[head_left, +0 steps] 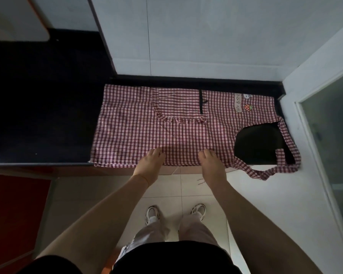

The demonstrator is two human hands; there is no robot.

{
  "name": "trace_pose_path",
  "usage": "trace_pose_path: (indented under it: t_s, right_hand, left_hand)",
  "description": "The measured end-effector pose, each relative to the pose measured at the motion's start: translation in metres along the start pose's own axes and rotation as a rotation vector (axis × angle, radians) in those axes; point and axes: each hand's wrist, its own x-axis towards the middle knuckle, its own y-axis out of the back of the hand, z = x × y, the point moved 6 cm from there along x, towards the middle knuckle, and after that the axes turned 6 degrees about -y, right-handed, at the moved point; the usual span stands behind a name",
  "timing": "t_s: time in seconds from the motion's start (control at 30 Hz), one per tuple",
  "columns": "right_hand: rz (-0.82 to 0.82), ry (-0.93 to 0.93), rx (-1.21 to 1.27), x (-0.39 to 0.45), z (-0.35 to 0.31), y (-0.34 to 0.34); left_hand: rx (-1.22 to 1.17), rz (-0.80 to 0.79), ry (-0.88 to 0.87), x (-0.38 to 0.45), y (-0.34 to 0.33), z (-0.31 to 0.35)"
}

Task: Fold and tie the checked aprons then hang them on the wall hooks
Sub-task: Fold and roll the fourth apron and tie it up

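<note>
Both grips sit on the near edge of the checked apron: the left hand and the right hand lie side by side, a little apart, with fingers stretched forward and their tips resting on the cloth just inside its near hem. Neither hand seems to have closed round the fabric; the fingers look straight and flat, though whether the thumbs are tucked under the hem cannot be told from here. That placement suits either smoothing the cloth or getting ready to lift the near hem and carry it over, so the first fold looks not yet made. The apron is spread flat and sideways on the dark counter, its far edge against the base of the white wall, presumably so the whole shape is laid out square for folding. Beyond the hands on the apron lies the frilled pocket, and to the right of that a strawberry patch. The neck strap loops off the apron's right end and droops over the counter's near edge, out of the fold's way. No wall hooks are in view.
</note>
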Motion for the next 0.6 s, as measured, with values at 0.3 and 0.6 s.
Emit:
trace_pose_path:
  t_s: [0.3,0.6]
  right_hand:
    - [-0.211,-0.275,0.087,0.047,0.075,0.048]
    - [-0.219,-0.335,0.021,0.11,0.081,0.135]
  left_hand:
    - [0.234,-0.319,0.301,0.026,0.047,-0.016]
    - [0.134,-0.039,0.526,0.084,0.153,-0.021]
